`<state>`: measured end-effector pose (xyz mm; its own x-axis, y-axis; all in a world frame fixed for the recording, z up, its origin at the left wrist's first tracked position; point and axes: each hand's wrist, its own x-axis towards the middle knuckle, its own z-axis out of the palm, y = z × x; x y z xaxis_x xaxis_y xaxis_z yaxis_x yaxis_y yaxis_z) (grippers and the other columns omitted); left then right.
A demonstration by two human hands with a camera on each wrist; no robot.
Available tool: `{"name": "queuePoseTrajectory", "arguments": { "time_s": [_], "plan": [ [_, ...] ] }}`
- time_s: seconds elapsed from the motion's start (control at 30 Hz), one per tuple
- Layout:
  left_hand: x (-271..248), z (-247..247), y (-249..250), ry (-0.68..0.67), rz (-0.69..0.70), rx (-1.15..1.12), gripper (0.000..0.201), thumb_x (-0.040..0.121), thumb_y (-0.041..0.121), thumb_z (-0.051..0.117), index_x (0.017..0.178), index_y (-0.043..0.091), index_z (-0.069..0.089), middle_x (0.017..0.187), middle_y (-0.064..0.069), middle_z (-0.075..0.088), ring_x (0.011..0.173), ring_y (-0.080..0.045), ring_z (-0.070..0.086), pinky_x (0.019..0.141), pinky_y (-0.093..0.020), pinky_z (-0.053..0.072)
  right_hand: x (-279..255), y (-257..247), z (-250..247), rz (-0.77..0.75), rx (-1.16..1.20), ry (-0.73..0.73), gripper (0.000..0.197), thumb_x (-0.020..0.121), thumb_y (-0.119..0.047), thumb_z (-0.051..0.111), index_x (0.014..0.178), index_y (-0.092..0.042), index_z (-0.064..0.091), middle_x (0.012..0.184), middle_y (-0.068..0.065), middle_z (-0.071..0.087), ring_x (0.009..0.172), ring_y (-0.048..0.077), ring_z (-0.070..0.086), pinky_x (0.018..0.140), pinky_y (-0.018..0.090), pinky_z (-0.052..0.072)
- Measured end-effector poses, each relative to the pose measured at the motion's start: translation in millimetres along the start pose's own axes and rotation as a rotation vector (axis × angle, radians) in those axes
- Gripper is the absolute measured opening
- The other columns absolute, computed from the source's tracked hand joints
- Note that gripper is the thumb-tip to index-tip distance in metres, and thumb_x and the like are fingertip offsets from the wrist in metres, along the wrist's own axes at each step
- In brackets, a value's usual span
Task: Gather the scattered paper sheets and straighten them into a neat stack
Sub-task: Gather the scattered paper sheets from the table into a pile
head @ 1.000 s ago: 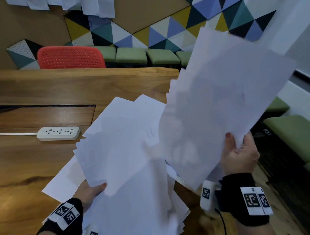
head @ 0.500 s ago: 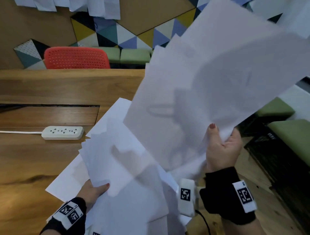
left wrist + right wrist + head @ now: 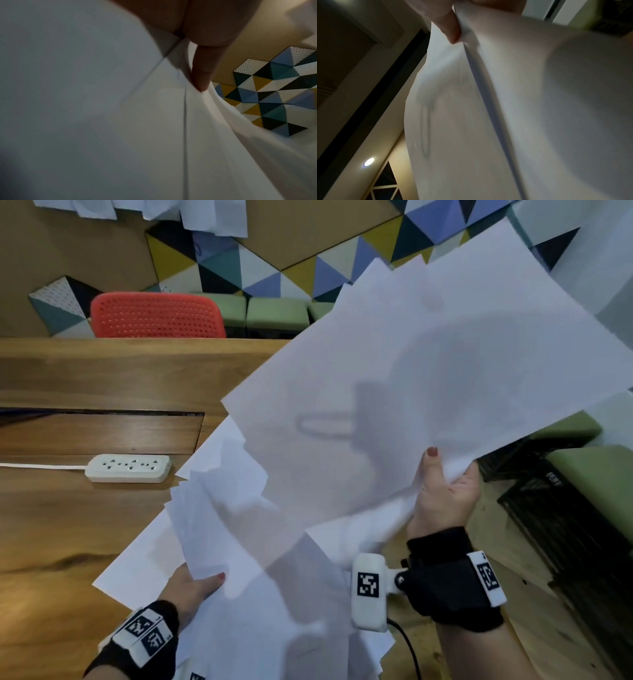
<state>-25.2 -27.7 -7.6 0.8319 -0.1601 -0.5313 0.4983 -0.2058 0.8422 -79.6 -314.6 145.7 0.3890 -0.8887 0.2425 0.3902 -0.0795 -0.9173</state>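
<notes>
My right hand pinches the lower corner of a raised bunch of white paper sheets, thumb on top, lifted well above the wooden table. That bunch fans up and to the right and overlaps a second bunch of sheets that my left hand grips at its near edge, thumb on top. More sheets lie spread on the table under the left hand. In the left wrist view a finger presses against paper. The right wrist view shows a thumb pinching the paper.
A white power strip with its cable lies on the table to the left. A red chair and green stools stand behind the table. A dark crate and a green seat are off the table's right edge.
My right hand has swung its raised bunch of sheets leftwards over the left-hand bunch. The left hand has kept its grip and barely moved.
</notes>
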Motion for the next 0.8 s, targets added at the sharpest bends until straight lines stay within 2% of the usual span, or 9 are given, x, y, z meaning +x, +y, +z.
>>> {"name": "queuePoseTrajectory", "arguments": {
  "time_s": [0.07, 0.13, 0.23, 0.33, 0.4, 0.5, 0.6, 0.7, 0.8],
  "plan": [
    [-2, 0, 2, -0.009, 0.004, 0.004, 0.017, 0.083, -0.002, 0.061, 0.099, 0.003, 0.063, 0.084, -0.008, 0.07, 0.079, -0.027, 0.066, 0.061, -0.028, 0.047, 2, 4, 3, 0.02, 0.004, -0.003, 0.026, 0.087, 0.0, 0.056, 0.091, -0.026, 0.058, 0.084, -0.015, 0.07, 0.085, 0.002, 0.066, 0.085, 0.023, 0.053],
    [-2, 0, 1, -0.011, 0.0, 0.001, 0.018, 0.083, -0.001, 0.061, 0.1, 0.003, 0.063, 0.085, -0.008, 0.07, 0.079, -0.025, 0.065, 0.061, -0.028, 0.047, 0, 15, 3, 0.07, -0.049, -0.04, 0.023, 0.087, -0.001, 0.056, 0.094, -0.023, 0.059, 0.091, -0.011, 0.069, 0.095, 0.014, 0.066, 0.09, 0.031, 0.052],
    [-1, -1, -2, 0.004, 0.001, -0.01, 0.024, 0.081, -0.001, 0.064, 0.104, -0.006, 0.062, 0.094, -0.02, 0.069, 0.082, -0.03, 0.063, 0.069, -0.033, 0.046, -10, 42, -7, 0.193, -0.214, -0.169, 0.02, 0.087, -0.004, 0.057, 0.086, -0.024, 0.057, 0.091, -0.007, 0.064, 0.096, 0.02, 0.061, 0.094, 0.039, 0.049],
    [-6, 0, 4, 0.048, 0.017, -0.012, 0.016, 0.07, -0.012, 0.068, 0.082, -0.004, 0.06, 0.072, -0.015, 0.064, 0.069, -0.027, 0.057, 0.066, -0.034, 0.043, -21, 70, -30, 0.312, -0.398, -0.311, 0.016, 0.088, -0.003, 0.054, 0.095, -0.017, 0.057, 0.098, 0.001, 0.065, 0.099, 0.021, 0.059, 0.088, 0.03, 0.044],
    [-10, 0, 10, 0.069, 0.037, 0.005, 0.02, 0.077, -0.011, 0.061, 0.071, 0.008, 0.056, 0.073, -0.01, 0.058, 0.068, -0.021, 0.05, 0.076, -0.036, 0.039, -26, 87, -46, 0.401, -0.53, -0.407, 0.02, 0.088, -0.005, 0.053, 0.106, -0.011, 0.058, 0.109, 0.008, 0.064, 0.106, 0.025, 0.059, 0.095, 0.035, 0.045],
    [-11, -3, 17, -0.093, 0.009, -0.065, 0.018, 0.083, 0.006, 0.064, 0.101, 0.007, 0.063, 0.099, -0.017, 0.068, 0.088, -0.029, 0.062, 0.087, -0.04, 0.043, -30, 102, -68, 0.528, -0.61, -0.486, 0.022, 0.088, -0.007, 0.054, 0.107, -0.017, 0.059, 0.11, 0.007, 0.066, 0.109, 0.027, 0.061, 0.1, 0.046, 0.046],
    [-9, -6, 21, -0.212, -0.071, -0.084, 0.049, 0.062, 0.018, 0.077, 0.106, 0.0, 0.065, 0.097, -0.021, 0.073, 0.087, -0.039, 0.069, 0.08, -0.044, 0.052, -33, 105, -77, 0.598, -0.623, -0.583, 0.021, 0.085, -0.009, 0.06, 0.095, -0.027, 0.06, 0.106, 0.004, 0.069, 0.103, 0.026, 0.064, 0.097, 0.049, 0.048],
    [-8, -4, 23, -0.27, -0.107, -0.114, 0.043, 0.067, 0.001, 0.072, 0.107, -0.006, 0.062, 0.093, -0.025, 0.073, 0.077, -0.038, 0.071, 0.07, -0.041, 0.055, -33, 105, -77, 0.659, -0.586, -0.581, 0.021, 0.082, -0.004, 0.063, 0.086, -0.025, 0.062, 0.103, 0.009, 0.07, 0.098, 0.028, 0.065, 0.093, 0.046, 0.05],
    [-9, -2, 27, -0.305, -0.131, -0.124, 0.039, 0.065, 0.0, 0.07, 0.101, -0.012, 0.062, 0.089, -0.027, 0.071, 0.067, -0.033, 0.071, 0.066, -0.037, 0.053, -28, 106, -78, 0.745, -0.496, -0.575, 0.022, 0.079, -0.002, 0.067, 0.093, -0.018, 0.06, 0.104, 0.009, 0.069, 0.091, 0.022, 0.065, 0.08, 0.036, 0.053]
  ]
}}
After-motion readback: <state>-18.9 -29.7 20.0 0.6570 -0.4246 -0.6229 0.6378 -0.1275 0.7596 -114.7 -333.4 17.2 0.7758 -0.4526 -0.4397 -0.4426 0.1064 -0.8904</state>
